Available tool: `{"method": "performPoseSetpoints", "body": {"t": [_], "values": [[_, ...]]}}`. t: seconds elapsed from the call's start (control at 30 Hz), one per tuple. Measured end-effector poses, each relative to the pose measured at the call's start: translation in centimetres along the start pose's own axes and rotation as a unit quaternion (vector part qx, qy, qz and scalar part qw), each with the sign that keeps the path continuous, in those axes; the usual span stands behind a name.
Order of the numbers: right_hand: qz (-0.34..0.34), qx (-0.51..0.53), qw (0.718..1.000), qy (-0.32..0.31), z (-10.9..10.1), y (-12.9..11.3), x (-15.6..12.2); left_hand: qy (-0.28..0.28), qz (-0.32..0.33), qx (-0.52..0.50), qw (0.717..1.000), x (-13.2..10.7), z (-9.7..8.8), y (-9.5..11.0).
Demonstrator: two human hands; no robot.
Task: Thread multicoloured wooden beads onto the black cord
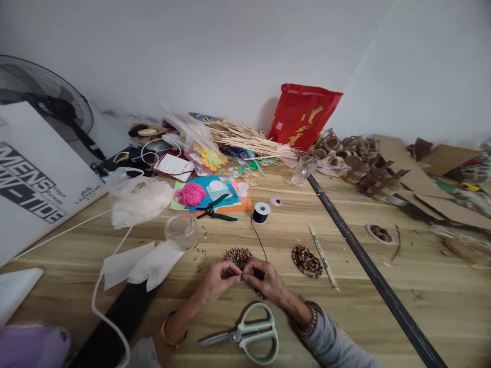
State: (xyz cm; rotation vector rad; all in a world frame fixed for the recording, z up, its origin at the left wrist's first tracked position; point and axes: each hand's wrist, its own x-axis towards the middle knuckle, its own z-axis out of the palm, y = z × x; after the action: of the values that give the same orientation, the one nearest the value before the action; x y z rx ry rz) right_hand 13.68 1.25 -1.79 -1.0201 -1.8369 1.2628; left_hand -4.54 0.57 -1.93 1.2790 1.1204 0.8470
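My left hand (220, 280) and my right hand (264, 278) meet fingertip to fingertip over the table, both pinched closed. A tiny yellowish bead shows at the left fingertips. From a spool of black cord (261, 213), the thin cord (259, 236) runs down behind my right hand, whose fingers seem to pinch its end. Just beyond the hands lies a heap of multicoloured beads (237, 255). A short row of beads (260, 294) shows below my right hand. To the right is a coiled bead strand (307, 261). Scissors (249, 335) with pale green handles lie nearest me.
Left of the hands stand a clear jar (181, 231) and white tissue (157, 263). Black-handled pliers (215, 208) and pink yarn (191, 194) rest on coloured sheets. A striped stick (323, 257) and a dark strip (356, 248) lie rightward. A red bag (305, 115) leans on the wall.
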Motion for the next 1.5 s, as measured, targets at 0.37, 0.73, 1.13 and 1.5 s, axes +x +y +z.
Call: {"method": "performPoseSetpoints", "body": {"t": [0.37,0.73,1.13,1.5], "values": [[0.03,0.054,0.998,-0.004,0.21,0.81,0.05,-0.002,-0.017,-0.038,0.999,-0.04,0.04,0.21],[0.017,0.057,0.998,-0.006,0.12,0.42,-0.01,0.012,-0.02,-0.044,0.999,0.01,-0.06,0.29],[0.012,0.055,0.998,-0.012,0.08,0.63,-0.04,0.006,-0.019,-0.031,0.999,-0.16,-0.12,0.33],[0.014,0.034,0.999,-0.004,0.01,-0.06,-0.09,-0.012,-0.001,0.014,1.0,-0.08,-0.24,0.67]]}}
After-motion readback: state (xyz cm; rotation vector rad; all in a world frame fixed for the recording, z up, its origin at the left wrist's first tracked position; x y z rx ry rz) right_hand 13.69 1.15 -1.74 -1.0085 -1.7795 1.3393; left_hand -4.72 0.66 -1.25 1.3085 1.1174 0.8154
